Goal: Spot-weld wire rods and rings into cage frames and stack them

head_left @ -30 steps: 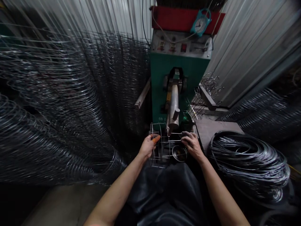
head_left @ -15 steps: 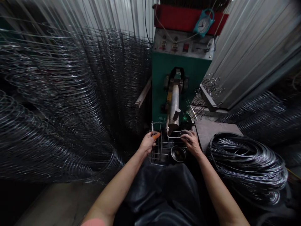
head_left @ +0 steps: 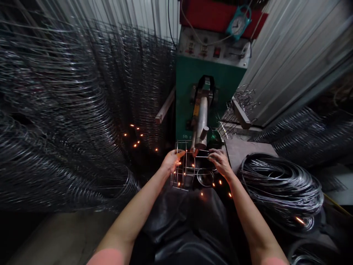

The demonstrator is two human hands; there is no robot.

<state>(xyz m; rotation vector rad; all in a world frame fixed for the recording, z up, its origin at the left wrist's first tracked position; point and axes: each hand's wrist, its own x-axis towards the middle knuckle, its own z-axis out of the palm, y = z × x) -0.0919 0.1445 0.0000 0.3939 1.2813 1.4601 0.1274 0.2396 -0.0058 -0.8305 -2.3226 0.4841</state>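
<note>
Close by the tip of a spot welder (head_left: pixel 201 121), my left hand (head_left: pixel 170 162) grips the left side of a small wire frame (head_left: pixel 184 176); orange covers show on its fingers. From the tip, two thin wires (head_left: pixel 203 151) run right to my right hand (head_left: pixel 220 161), whose fingers are pinched on their ends. Whether these wires are joined to the frame I cannot tell. Orange sparks (head_left: pixel 193 165) fly around the frame, both hands and my lap. Under the wires is a round metal bowl (head_left: pixel 205 184), partly hidden.
Tall stacks of wire rings (head_left: pixel 91 95) fill the left side. A coil of wire (head_left: pixel 286 187) lies to the right, by a grey board (head_left: pixel 248 147). More wire frames (head_left: pixel 244 99) hang beside the green machine body (head_left: pixel 187 77). A blue clock (head_left: pixel 238 24) hangs above it.
Bright sparks have appeared around the welder tip and spread out to both sides. Both hands keep their grips, with the frame still at the tip. The view has shifted slightly.
</note>
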